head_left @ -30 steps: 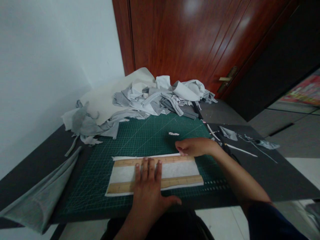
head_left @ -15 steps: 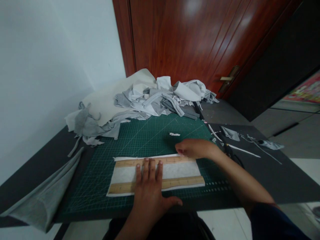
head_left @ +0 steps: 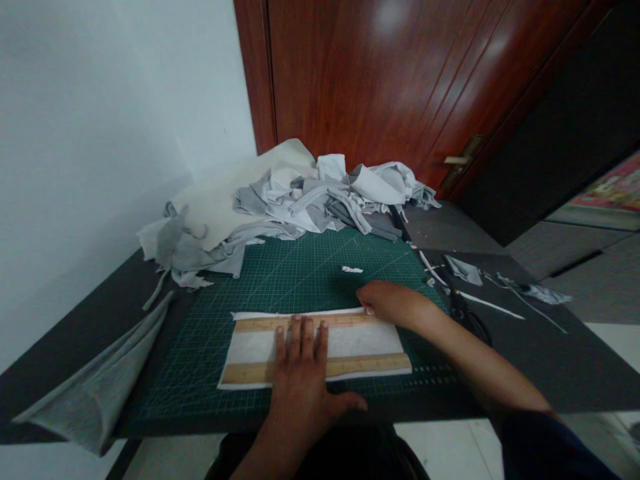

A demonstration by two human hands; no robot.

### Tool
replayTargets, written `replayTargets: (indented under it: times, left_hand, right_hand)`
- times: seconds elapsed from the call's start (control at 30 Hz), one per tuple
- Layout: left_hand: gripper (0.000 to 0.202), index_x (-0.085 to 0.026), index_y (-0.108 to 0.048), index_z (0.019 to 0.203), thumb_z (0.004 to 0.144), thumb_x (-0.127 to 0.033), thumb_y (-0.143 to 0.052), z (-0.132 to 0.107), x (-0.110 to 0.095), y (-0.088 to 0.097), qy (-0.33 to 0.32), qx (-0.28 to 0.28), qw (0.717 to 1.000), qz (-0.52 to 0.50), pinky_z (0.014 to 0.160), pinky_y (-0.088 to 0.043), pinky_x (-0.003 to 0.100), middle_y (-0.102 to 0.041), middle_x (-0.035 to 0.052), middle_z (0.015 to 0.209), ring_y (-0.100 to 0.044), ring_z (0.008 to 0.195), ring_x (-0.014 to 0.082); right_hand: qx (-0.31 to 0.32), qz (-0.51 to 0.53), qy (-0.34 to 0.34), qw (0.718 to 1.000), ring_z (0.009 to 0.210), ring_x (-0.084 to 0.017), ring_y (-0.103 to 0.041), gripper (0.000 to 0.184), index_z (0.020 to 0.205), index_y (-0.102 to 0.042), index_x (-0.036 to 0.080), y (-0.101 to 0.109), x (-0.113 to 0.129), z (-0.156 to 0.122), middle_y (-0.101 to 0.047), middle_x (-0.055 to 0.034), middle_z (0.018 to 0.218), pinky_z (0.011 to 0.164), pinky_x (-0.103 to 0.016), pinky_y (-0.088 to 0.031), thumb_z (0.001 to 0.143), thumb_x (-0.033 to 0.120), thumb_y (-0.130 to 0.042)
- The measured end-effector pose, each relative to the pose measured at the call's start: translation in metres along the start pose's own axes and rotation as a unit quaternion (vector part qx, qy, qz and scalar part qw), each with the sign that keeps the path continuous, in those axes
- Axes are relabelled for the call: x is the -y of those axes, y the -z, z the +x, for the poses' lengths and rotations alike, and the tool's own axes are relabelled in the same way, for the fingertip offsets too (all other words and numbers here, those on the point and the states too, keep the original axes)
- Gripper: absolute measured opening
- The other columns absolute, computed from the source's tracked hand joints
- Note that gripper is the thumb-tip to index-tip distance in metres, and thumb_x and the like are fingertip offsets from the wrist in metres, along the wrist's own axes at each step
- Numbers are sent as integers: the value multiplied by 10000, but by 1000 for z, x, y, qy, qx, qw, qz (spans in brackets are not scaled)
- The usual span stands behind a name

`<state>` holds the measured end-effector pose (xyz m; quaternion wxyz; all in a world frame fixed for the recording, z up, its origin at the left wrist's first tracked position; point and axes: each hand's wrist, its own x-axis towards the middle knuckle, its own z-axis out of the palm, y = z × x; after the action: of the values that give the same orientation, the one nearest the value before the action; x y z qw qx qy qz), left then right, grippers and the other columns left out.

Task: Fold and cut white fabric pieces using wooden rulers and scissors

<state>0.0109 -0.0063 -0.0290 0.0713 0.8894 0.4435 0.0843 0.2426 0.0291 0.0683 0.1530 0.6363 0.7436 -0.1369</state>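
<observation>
A rectangular white cloth lies on the green cutting mat. Two tan wooden rulers are on it, the far ruler along its far edge and the near ruler along its near edge. My left hand is open and flat, its fingers reaching across both rulers onto the cloth, thumb out to the right. My right hand is closed at the far edge of the cloth, near its right end. Its fingertips face down and hide what they pinch. A small white scrap rests just beyond it.
Grey and white fabric pieces are heaped at the back of the dark table, before a wooden door. A grey cloth hangs over the left front edge. Black-handled scissors and thin strips lie at right.
The camera view has shifted slightly. Both hands stay about where they were, the left flat on the cloth and the right closed at its far edge.
</observation>
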Motion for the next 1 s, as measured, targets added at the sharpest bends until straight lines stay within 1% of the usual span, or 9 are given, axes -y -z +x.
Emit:
replayTargets:
  times: [0.13, 0.3, 0.37, 0.43, 0.57, 0.67, 0.83, 1.0]
  left_hand:
    - [1366, -129, -410, 1547, 532, -1043, -454, -1, 1, -2, -2, -7, 1000, -11, 1241, -44, 624, -286, 207, 1635, -144, 1539, 433]
    - [1369, -121, -416, 1542, 496, -985, -602, -1, -1, 0, -3, -1, 1000, 1, 1226, -46, 662, -290, 223, 1629, -148, 1528, 466]
    - [1382, -120, -409, 1544, 479, -973, -629, 0, 0, -1, -4, -1, 1000, 0, 1219, -56, 677, -294, 225, 1627, -154, 1523, 478]
    - [1384, -126, -402, 1548, 482, -984, -610, 0, 1, -3, -7, -9, 1000, -8, 1217, -63, 681, -300, 220, 1627, -159, 1521, 479]
    - [1359, -128, -406, 1545, 512, -997, -571, -1, 3, -7, -12, -25, 999, -23, 1219, -64, 676, -315, 215, 1623, -171, 1519, 475]
    - [1361, -115, -410, 1540, 510, -987, -586, -1, 2, -6, -12, -21, 999, -26, 1215, -64, 683, -319, 225, 1618, -174, 1513, 487]
    - [1388, -108, -398, 1545, 483, -974, -621, 0, 1, -2, -10, -4, 1000, -21, 1213, -64, 690, -315, 239, 1615, -171, 1510, 501]
    - [1386, -107, -402, 1546, 496, -993, -584, -1, 1, -3, -9, -6, 1000, -13, 1225, -50, 669, -302, 234, 1622, -160, 1521, 479]
  right_hand:
    - [12, -29, -42, 999, 991, -270, -695, 257, 1001, -729, 124, 5, 5, -4, -741, -157, 1040, 729, -292, -424, 924, 70, -490]
    - [43, -39, -92, 994, 1041, -309, -710, 281, 1047, -745, 103, 14, 13, -6, -743, -194, 1102, 761, -316, -478, 906, 42, -510]
    - [61, -48, -110, 991, 1070, -329, -708, 302, 1072, -750, 97, 17, 17, -5, -741, -210, 1128, 782, -337, -499, 898, 32, -511]
    - [74, -53, -117, 989, 1090, -340, -703, 317, 1092, -752, 100, 20, 20, -4, -739, -220, 1144, 804, -359, -512, 894, 28, -516]
    - [76, -57, -118, 989, 1087, -345, -704, 313, 1092, -756, 103, 20, 21, -2, -736, -226, 1154, 814, -368, -517, 889, 33, -529]
    - [59, -56, -101, 992, 1057, -326, -710, 304, 1065, -758, 109, 13, 15, -1, -743, -212, 1120, 798, -343, -506, 890, 33, -522]
    - [2, -57, -26, 998, 990, -287, -713, 289, 1003, -746, 123, -2, 4, 0, -748, -178, 1039, 778, -314, -475, 920, 49, -479]
    - [-16, -39, 12, 999, 985, -268, -692, 230, 996, -721, 130, -2, 6, 0, -735, -152, 1058, 756, -295, -445, 929, 80, -507]
